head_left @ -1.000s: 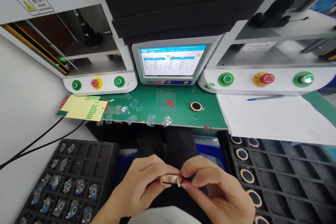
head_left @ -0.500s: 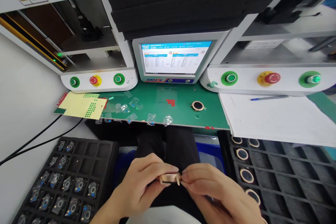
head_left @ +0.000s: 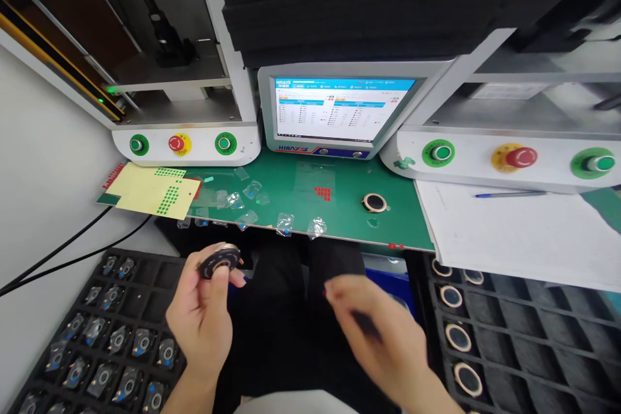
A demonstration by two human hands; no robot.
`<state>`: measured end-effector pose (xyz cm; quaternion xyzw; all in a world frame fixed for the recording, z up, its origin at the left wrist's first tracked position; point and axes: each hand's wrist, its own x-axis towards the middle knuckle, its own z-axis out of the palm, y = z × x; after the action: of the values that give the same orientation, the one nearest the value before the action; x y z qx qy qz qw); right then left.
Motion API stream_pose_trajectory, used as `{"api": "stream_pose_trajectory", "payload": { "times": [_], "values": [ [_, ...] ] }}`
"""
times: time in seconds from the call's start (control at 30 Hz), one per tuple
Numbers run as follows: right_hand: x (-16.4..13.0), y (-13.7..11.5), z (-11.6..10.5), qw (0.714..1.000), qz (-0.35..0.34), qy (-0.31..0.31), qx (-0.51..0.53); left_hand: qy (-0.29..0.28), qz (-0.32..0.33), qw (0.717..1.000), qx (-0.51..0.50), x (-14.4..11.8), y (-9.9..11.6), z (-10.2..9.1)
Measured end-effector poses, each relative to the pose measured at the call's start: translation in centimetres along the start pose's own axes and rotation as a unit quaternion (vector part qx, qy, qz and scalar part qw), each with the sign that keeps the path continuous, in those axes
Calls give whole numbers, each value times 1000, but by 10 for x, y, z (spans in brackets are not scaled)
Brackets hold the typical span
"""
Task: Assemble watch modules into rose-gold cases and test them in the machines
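Two hands, apart now: my left hand (head_left: 204, 310) pinches a round dark disc with a copper rim (head_left: 220, 260) at its fingertips, above the near right corner of the left black tray (head_left: 145, 284). My right hand (head_left: 383, 336) is blurred, fingers loose, holding nothing I can make out, beside the right tray's (head_left: 509, 336) left edge.

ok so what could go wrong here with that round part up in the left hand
The left hand pinches the dark round ring-edged part only at its fingertips, above the gap between the black compartment tray and the green mat; a loose grip could drop it. The right hand is blurred and off the part, so nothing backs it up. The crumpled clear film scraps sit at the mat's edge and might get knocked off.
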<state>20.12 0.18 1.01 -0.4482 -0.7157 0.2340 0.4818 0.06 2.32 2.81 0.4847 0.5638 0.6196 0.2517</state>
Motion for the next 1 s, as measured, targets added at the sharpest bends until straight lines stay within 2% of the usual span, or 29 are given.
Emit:
{"api": "stream_pose_trajectory", "payload": {
  "times": [0.1, 0.23, 0.33, 0.43, 0.6, 0.73, 0.87, 1.0],
  "values": [
    [31, 40, 19, 996, 84, -17, -16, -70, -35, 997, 1, 1, -3, -1],
    [72, 86, 51, 991, 115, -75, -10, -77, -115, 990, -12, -2, -2, -4],
    [89, 103, 69, 984, 132, -116, -10, -91, -164, 982, -35, 1, -7, -9],
    [95, 109, 79, 979, 144, -143, -13, -118, -191, 973, -46, 6, -18, -15],
    [102, 108, 83, 976, 151, -156, 0, -142, -232, 960, -72, 9, -30, -16],
    [98, 96, 73, 980, 152, -127, 20, -153, -240, 957, -64, 12, -30, -12],
    [79, 64, 47, 983, 151, -86, 57, -169, -249, 949, -91, 12, -29, -9],
    [56, 23, 18, 963, 167, -12, 209, -182, -303, 922, -157, 7, -25, -2]
  ]
}}
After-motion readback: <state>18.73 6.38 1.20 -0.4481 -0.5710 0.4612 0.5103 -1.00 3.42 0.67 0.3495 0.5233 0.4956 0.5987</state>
